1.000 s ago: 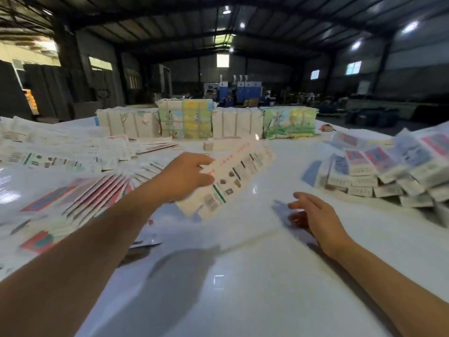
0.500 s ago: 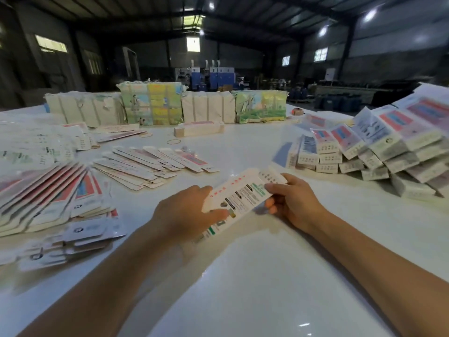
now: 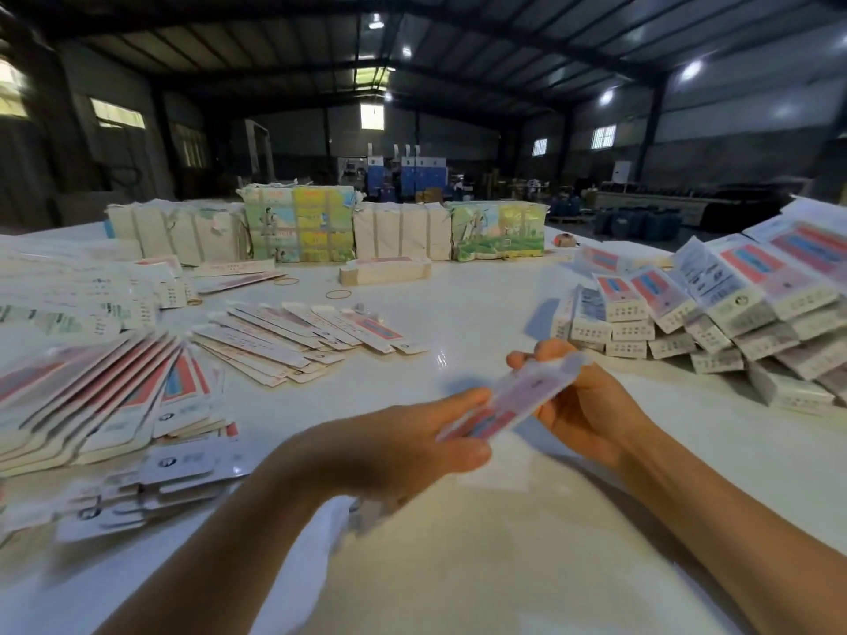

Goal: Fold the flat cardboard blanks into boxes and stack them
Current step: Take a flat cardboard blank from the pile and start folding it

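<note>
cardboard blank [image 3: 513, 398] held at both ends by left hand [image 3: 403, 444] and right hand [image 3: 580, 401]

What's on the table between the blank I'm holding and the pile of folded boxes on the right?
Nothing: in the head view, only bare white table lies between the held blank and the folded boxes.

Above the white tabletop [image 3: 458, 313], the left hand [image 3: 403, 444] and right hand [image 3: 582, 405] pinch opposite ends of one blurred red-and-blue cardboard blank [image 3: 513, 396]. Fanned flat blanks [image 3: 293, 336] lie to the left, a heap of folded boxes [image 3: 715, 313] to the right, and bundled packs [image 3: 300, 229] line the far edge.
</note>
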The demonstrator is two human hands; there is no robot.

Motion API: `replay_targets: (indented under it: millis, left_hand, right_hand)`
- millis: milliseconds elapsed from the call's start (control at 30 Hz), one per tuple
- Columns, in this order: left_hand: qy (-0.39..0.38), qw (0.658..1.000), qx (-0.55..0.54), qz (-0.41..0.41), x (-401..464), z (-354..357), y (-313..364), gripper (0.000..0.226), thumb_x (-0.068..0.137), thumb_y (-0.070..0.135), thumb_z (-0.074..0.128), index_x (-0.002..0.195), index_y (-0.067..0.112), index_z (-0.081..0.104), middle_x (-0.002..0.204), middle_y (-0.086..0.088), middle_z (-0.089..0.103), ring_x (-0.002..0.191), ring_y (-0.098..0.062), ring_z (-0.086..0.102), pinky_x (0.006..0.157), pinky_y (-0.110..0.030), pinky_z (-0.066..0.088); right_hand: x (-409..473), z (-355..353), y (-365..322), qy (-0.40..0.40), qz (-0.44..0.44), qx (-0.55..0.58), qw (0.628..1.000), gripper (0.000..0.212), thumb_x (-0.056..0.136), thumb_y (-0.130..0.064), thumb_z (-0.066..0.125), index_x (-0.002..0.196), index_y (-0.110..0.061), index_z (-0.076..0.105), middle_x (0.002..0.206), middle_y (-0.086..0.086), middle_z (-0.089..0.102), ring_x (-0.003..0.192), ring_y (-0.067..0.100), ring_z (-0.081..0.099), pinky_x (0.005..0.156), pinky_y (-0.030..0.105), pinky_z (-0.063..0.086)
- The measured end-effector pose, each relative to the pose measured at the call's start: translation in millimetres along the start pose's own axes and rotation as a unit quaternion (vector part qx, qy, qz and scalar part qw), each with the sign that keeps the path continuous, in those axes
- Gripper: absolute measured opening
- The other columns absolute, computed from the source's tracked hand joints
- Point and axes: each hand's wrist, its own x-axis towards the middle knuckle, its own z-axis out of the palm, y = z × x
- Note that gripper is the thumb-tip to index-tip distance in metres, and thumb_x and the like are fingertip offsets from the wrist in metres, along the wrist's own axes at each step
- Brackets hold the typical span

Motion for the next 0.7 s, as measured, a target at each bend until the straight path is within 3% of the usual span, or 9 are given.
replay_targets:
  millis: [67,100,167,267,333,400,567,700]
  left_hand:
    - [0.057,0.992,0.112,0.013,5,14,-7,0.063,0.085,0.064,0.045,0.131,0.06,0.002,0.129,0.018,0.049,0.096,-0.002,0.05,0.067,-0.008,0.035]
    - [0.088,0.985,0.146,0.015,6,18,-10,0.069,0.082,0.069,0.044,0.133,0.057,-0.001,0.128,0.016,0.049,0.095,-0.004,0.05,0.065,-0.008,0.034]
    - [0.152,0.966,0.208,0.016,7,23,-17,0.074,0.078,0.075,0.042,0.138,0.051,0.005,0.123,0.014,0.051,0.095,-0.006,0.051,0.062,-0.013,0.034]
    - [0.222,0.932,0.285,-0.016,12,22,-23,0.071,0.077,0.074,0.044,0.136,0.039,0.022,0.118,0.008,0.054,0.101,-0.015,0.056,0.07,-0.025,0.038]
    - [0.244,0.926,0.285,-0.044,14,19,-24,0.066,0.081,0.069,0.046,0.133,0.033,0.029,0.119,0.007,0.056,0.103,-0.017,0.058,0.076,-0.027,0.042]
    - [0.253,0.924,0.282,-0.054,15,18,-25,0.06,0.083,0.065,0.046,0.131,0.032,0.031,0.119,0.007,0.057,0.102,-0.018,0.059,0.077,-0.029,0.045]
    - [0.258,0.921,0.289,-0.048,18,30,-23,0.064,0.082,0.07,0.042,0.13,0.031,0.027,0.118,0.005,0.052,0.104,-0.016,0.053,0.076,-0.027,0.039]
    - [0.273,0.92,0.273,-0.071,21,30,-22,0.062,0.081,0.072,0.044,0.126,0.031,0.032,0.116,0.007,0.053,0.102,-0.014,0.054,0.073,-0.025,0.039]
  right_hand:
    - [-1,1,1,0.012,0.009,-0.005,1.0,0.008,0.063,-0.017,0.064,0.057,-0.019,0.068,0.075,0.008,0.07,0.071,0.019,0.067,0.064,0.028,0.057]
    - [-1,0,1,0.022,0.018,-0.004,1.0,0.012,0.068,-0.017,0.061,0.06,-0.017,0.07,0.078,0.01,0.071,0.073,0.021,0.067,0.064,0.029,0.058]
    - [0,-4,2,0.053,0.045,0.018,0.997,0.021,0.078,-0.017,0.055,0.073,-0.012,0.074,0.085,0.015,0.071,0.076,0.025,0.07,0.066,0.034,0.059]
    - [0,-4,4,0.098,0.089,0.044,0.99,0.042,0.095,-0.036,0.045,0.087,-0.007,0.074,0.089,0.016,0.071,0.076,0.029,0.071,0.059,0.04,0.06]
    - [0,-4,10,0.096,0.084,-0.069,0.989,0.037,0.095,-0.036,0.046,0.092,-0.008,0.07,0.086,0.016,0.072,0.074,0.029,0.071,0.052,0.039,0.058]
    - [-2,-3,15,0.094,0.063,-0.174,0.978,0.023,0.094,-0.02,0.05,0.101,-0.004,0.065,0.083,0.016,0.073,0.068,0.025,0.07,0.048,0.03,0.056]
    - [-5,-6,16,0.114,0.01,-0.214,0.97,0.015,0.094,-0.013,0.053,0.107,-0.012,0.061,0.083,0.012,0.073,0.069,0.023,0.07,0.05,0.027,0.054]
    - [-4,-4,20,0.228,-0.035,-0.28,0.932,0.019,0.09,-0.021,0.062,0.108,-0.019,0.056,0.086,0.006,0.07,0.07,0.023,0.071,0.051,0.031,0.054]
